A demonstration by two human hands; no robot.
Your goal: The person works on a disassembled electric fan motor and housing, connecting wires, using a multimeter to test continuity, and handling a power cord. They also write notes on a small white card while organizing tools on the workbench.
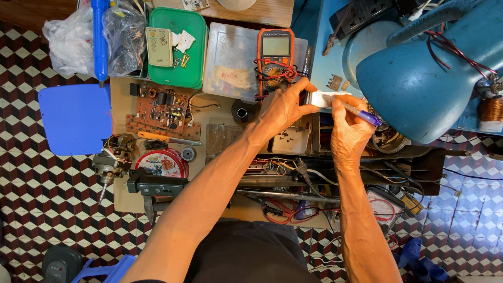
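Gripping a small white block (324, 98), the left hand (285, 107) is steadying it; the right hand (348, 131) is pinching a blue pen (352, 110) against it, orange multimeter (275, 60) at ten o'clock.

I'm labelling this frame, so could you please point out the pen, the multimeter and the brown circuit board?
pen (352, 109), head view, mid barrel.
multimeter (275, 46), head view, its screen.
brown circuit board (163, 111), head view, board centre.

Left hand (285, 107) steadies small white block (326, 98); right hand (348, 131) holds blue pen (352, 110), tip on block.
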